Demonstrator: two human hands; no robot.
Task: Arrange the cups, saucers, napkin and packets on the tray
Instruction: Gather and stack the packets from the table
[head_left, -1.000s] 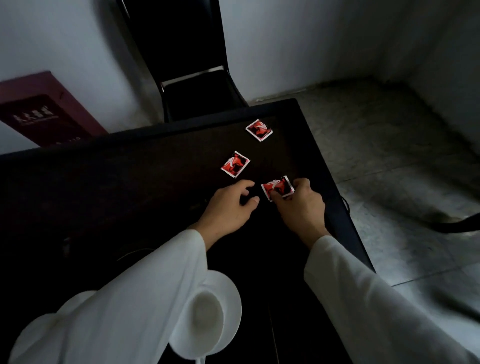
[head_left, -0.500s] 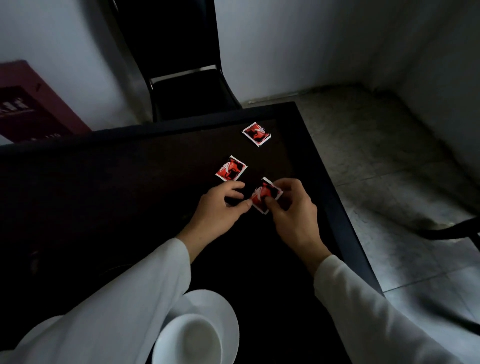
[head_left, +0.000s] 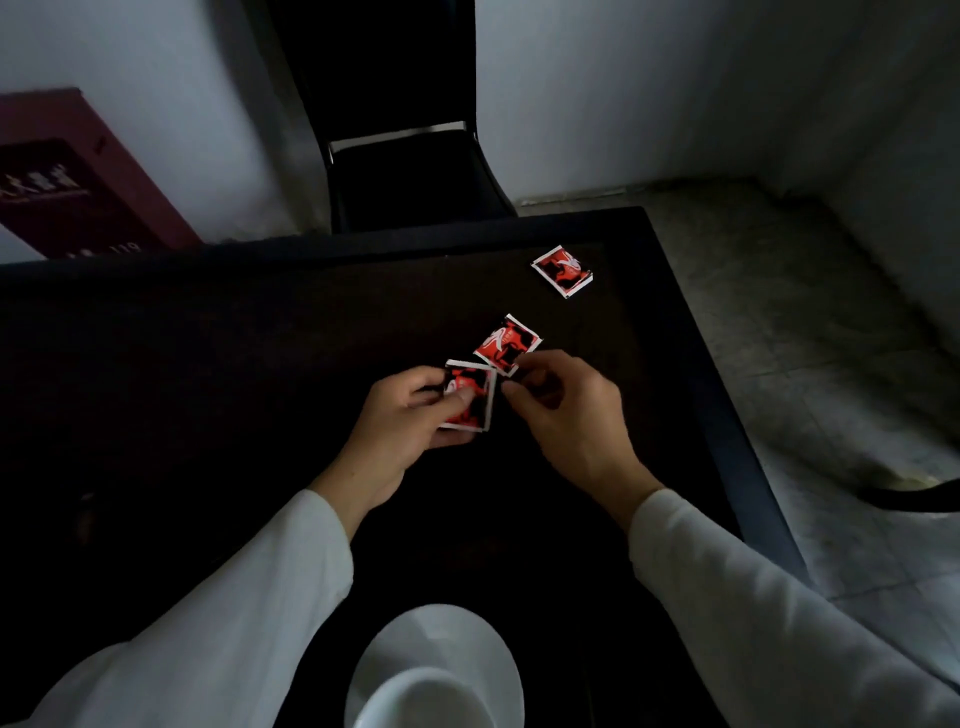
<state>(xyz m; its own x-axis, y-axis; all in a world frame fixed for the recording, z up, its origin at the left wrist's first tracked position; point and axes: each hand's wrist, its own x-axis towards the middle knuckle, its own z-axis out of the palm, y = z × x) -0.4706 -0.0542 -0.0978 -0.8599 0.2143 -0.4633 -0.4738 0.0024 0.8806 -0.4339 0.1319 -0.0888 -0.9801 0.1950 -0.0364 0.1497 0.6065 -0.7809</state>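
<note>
Head view, dim room. Dark table (head_left: 208, 364) fills most of the frame, its right edge running beside a grey tiled floor (head_left: 805, 338). Black chair (head_left: 405, 176) stands just behind the far edge, against a pale wall. A dark red board (head_left: 67, 176) leans at the wall to the left. Left sleeve (head_left: 234, 623) and right sleeve (head_left: 753, 623), both white, come in from below. Between them, at the bottom edge, a white saucer (head_left: 447, 634) carries a white cup (head_left: 431, 701) — the cup is cut off by the frame.

Left hand (head_left: 400, 431) holds the near packet (head_left: 470, 397), red with a white border: thumb laid across its face, fingers curled underneath. Right hand (head_left: 571, 421) is just beside it, fingers curled, tips at the near corner of the middle packet (head_left: 508, 344) — pinching or only touching, I cannot tell. These two packets meet at a corner. Far packet (head_left: 562, 271) lies flat on the table near its far right corner, well apart from both hands.
</note>
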